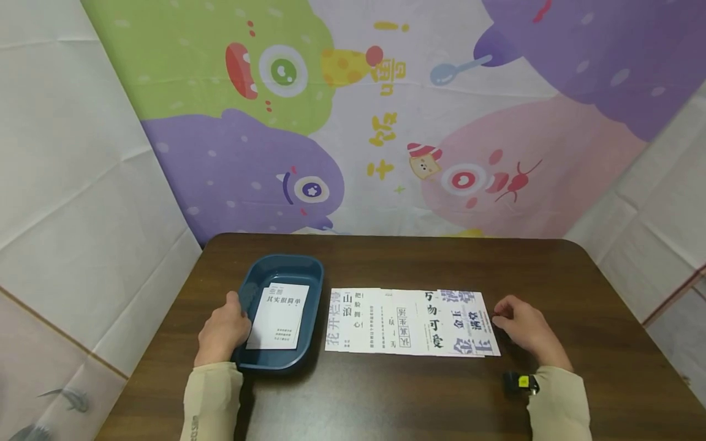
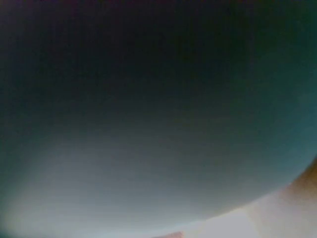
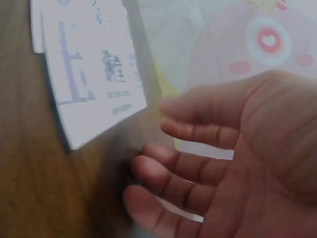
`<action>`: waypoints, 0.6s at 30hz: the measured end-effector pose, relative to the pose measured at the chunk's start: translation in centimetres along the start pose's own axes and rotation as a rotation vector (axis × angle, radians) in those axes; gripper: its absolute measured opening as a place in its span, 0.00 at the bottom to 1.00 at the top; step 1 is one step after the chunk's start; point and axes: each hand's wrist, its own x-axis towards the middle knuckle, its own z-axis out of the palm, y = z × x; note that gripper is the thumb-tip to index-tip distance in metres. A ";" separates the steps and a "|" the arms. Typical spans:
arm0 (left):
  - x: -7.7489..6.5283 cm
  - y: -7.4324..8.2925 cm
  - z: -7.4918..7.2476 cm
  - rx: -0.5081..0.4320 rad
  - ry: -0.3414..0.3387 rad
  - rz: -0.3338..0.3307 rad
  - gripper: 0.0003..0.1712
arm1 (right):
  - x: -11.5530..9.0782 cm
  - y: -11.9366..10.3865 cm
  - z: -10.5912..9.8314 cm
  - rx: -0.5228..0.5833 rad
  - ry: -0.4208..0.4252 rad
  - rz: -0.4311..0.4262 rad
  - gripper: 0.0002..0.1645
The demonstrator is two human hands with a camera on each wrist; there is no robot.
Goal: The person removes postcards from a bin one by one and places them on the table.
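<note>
My left hand (image 1: 223,329) grips the left side of a dark blue tray (image 1: 316,300), its thumb near the rim. Inside the tray lies a small pile of white printed cards (image 1: 276,321). To its right, overlapping white cards (image 1: 416,334) with black and purple characters form a row on the table. Just beyond the row's right end is my right hand (image 1: 526,331), fingers loosely bent and holding nothing. In the right wrist view a slim gap separates the fingertips (image 3: 148,168) from the end card (image 3: 99,119). A dark, blurred surface fills most of the left wrist view.
Everything rests on a brown wooden table (image 1: 386,404). Under the right wrist sits a small black device with a yellow mark (image 1: 521,383). Behind the table hangs a cartoon-printed cloth (image 1: 375,208), with pale sheets (image 1: 83,153) at the sides.
</note>
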 end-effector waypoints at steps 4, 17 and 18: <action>0.1 0.0 0.1 0.001 -0.001 0.001 0.26 | 0.4 0.1 0.6 -0.055 -0.021 -0.027 0.25; 0.1 0.1 0.1 0.004 -0.002 -0.003 0.27 | 0.7 0.4 1.0 -0.075 -0.047 -0.010 0.27; 0.1 0.0 0.1 0.004 -0.002 -0.002 0.27 | 0.7 0.4 1.0 -0.075 -0.047 -0.008 0.27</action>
